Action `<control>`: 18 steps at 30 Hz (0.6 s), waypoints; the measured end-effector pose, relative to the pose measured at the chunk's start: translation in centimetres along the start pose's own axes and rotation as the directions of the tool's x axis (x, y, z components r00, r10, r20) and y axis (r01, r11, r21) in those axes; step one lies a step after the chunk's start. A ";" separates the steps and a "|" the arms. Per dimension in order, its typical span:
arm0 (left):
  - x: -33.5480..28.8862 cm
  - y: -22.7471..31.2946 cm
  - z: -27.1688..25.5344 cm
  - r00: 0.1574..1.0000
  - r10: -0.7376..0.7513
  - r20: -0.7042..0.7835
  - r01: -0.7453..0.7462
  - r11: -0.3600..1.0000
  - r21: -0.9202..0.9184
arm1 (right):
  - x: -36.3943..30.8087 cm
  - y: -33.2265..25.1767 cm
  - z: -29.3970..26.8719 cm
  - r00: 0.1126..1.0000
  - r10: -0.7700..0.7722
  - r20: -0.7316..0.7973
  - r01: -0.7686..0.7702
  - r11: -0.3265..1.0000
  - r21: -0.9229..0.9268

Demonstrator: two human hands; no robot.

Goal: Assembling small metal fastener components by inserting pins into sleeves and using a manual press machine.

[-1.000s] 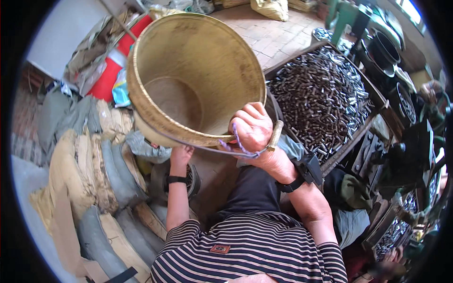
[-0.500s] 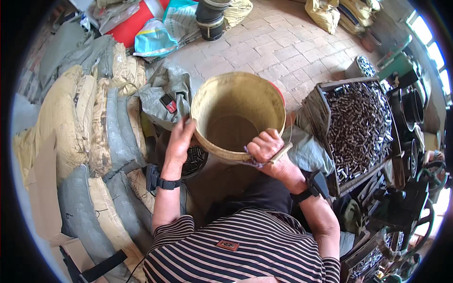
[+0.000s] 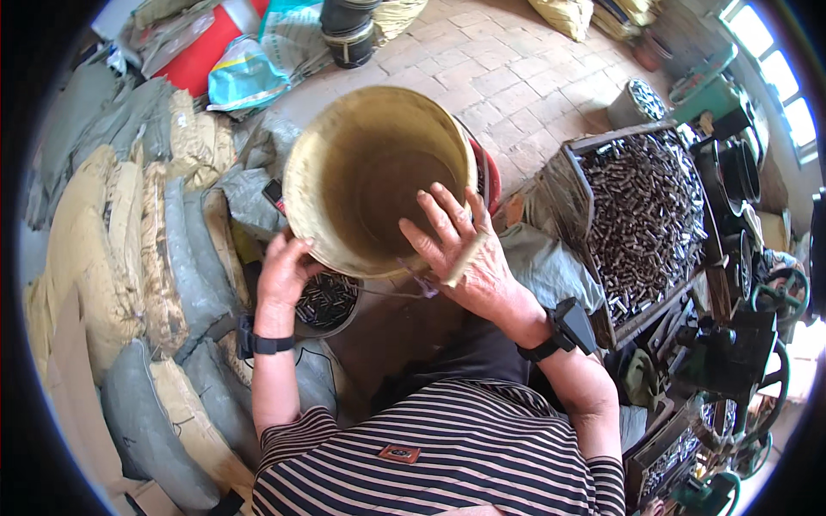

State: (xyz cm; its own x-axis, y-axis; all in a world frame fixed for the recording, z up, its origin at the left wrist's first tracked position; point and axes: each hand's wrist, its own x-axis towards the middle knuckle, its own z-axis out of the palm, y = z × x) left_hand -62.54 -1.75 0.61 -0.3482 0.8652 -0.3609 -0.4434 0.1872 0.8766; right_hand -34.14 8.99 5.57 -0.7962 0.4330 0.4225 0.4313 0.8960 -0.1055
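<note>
A worn yellowish bucket, its mouth tilted toward me, is in front of my body. Only a dull brown bottom shows inside. My left hand grips the lower left rim, thumb over the edge. My right hand is at the near right rim, fingers stretched and spread over the mouth. The pale grip of the bucket's handle lies against that hand. Purple string is tied by the handle wire. Behind my left hand, a dark bucket of small metal pieces stands partly hidden below.
Stacked full sacks line the left. A wooden crate heaped with small metal cylinders stands at right, before dark machinery with green handwheels. Black buckets stand at the back on the brick floor. A red object shows behind the bucket.
The bucket has shifted left and slightly away, its mouth turned more toward me. My right hand has gone from a closed grip at the rim to spread fingers. My left hand keeps its hold.
</note>
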 end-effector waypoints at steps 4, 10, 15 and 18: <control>4.3 2.1 -0.3 0.997 0.079 0.024 -0.079 0.997 0.019 | -1.6 0.8 -0.3 0.999 0.040 0.018 -0.042 0.994 0.102; 11.6 2.1 -0.9 0.999 -0.025 -0.042 0.021 0.994 -0.105 | -5.3 2.0 -5.4 0.945 0.139 0.296 -0.242 0.906 0.347; 19.0 -0.2 -2.4 0.991 -0.085 -0.105 0.059 0.972 -0.229 | -8.8 2.2 -10.3 0.863 0.271 0.426 -0.430 0.837 0.339; 24.0 -2.0 -0.7 0.967 -0.019 -0.256 -0.068 0.942 -0.328 | -11.6 2.3 -11.8 0.842 0.332 0.425 -0.498 0.780 0.379</control>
State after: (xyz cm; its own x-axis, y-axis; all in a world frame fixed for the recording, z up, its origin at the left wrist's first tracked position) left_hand -70.60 18.26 -10.02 -0.5390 0.7138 -0.4472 -0.6653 -0.0352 0.7458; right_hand -18.95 4.91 11.04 -0.7078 0.7037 -0.0615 0.5723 0.5202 -0.6340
